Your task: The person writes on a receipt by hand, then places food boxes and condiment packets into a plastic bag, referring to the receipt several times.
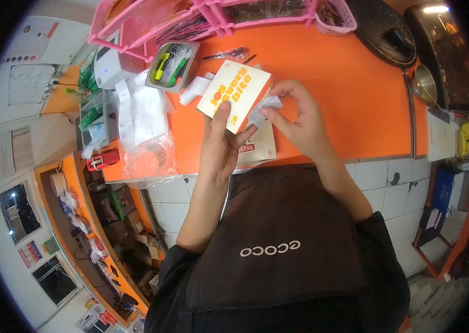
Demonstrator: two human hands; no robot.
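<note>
My left hand (220,137) holds a small printed cardboard food box (234,93), thumb on its lid and fingers beneath, tilted above the orange counter. A white printed paper slip (264,110) lies against the box's right side. My right hand (301,118) pinches this slip near its upper right end between thumb and forefinger. Under the held box, a flat printed paper or carton (265,143) rests at the counter's front edge, partly hidden by the box and my left hand.
On the orange counter (355,104) stand a metal tray (194,62) with highlighters, a white label printer (113,66), a bagged paper roll (147,162) and a red stapler-like tool (103,160). Pink baskets (268,21) line the back; a dark round pan (380,33) sits back right.
</note>
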